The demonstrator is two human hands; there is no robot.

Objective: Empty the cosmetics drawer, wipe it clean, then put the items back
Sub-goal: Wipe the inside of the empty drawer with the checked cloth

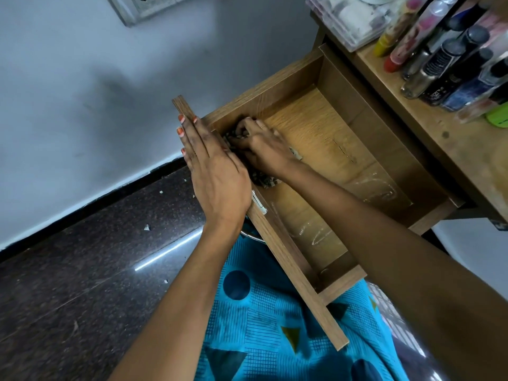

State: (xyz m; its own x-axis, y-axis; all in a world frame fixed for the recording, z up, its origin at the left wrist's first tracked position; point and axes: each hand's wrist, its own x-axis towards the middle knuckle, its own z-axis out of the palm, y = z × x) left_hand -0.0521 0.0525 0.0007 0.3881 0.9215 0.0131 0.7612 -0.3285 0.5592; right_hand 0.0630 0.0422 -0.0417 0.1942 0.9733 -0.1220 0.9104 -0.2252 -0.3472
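Note:
The wooden drawer (316, 149) stands pulled out, and its floor shows wet streaks near the front. My left hand (214, 171) lies flat with straight fingers on the top edge of the drawer's front panel. My right hand (264, 149) is inside the drawer at its front left corner, fingers curled round a dark patterned cloth (262, 178) pressed into that corner. Most of the cloth is hidden under both hands. Several cosmetics bottles and tubes (445, 59) stand on the table top (453, 149) to the right of the drawer.
A clear plastic box (354, 17) sits at the back of the table top. A grey wall with a socket plate (148, 6) is on the left, above a dark speckled floor (82, 270). My blue patterned garment (275, 325) is below the drawer.

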